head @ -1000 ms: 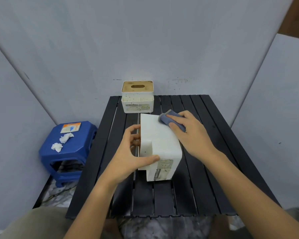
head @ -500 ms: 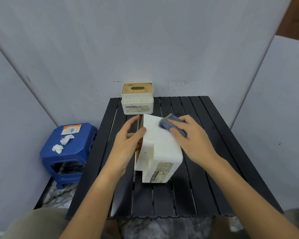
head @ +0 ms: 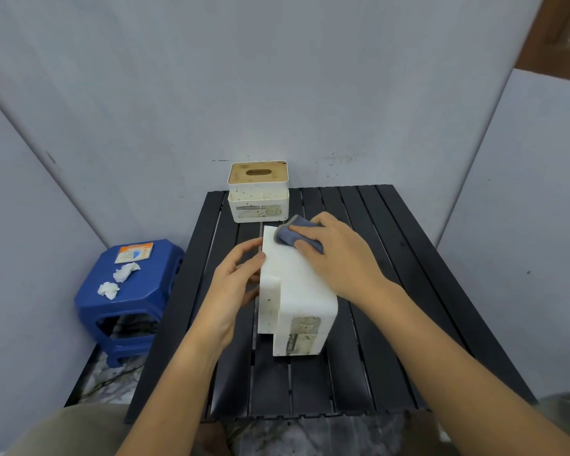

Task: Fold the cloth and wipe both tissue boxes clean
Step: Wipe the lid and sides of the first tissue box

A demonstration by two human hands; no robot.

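- Head camera view, looking down over a black slatted metal table (head: 392, 291) set against pale grey wall panels.
- A white plastic tissue box (head: 293, 291) lies tipped on its side at the middle of the table, its broad white face turned up and a worn, peeling label on the end nearest the camera.
- The right hand (head: 339, 258) presses a folded blue-grey cloth (head: 293, 236) onto the far corner of that upturned face. The fingers curl down over the cloth, pinning it flat against the box.
- The left hand (head: 234, 284) steadies the box from its left side. The fingers are spread open and laid against the box's left edge, not wrapped around it.
- Both bare forearms reach in from the bottom of the view.
- A second white tissue box with a tan wooden lid (head: 259, 192) stands upright at the far edge of the table, just beyond the tipped box and apart from it. Its lid has an oval slot, and its speckled front carries a faded label.
- To the left of the table, lower down, stands a blue plastic stool (head: 155, 291). On its seat lie an orange and white packet (head: 134, 252) and two crumpled white tissues (head: 117, 281).
- The floor beneath shows a marbled grey pattern.
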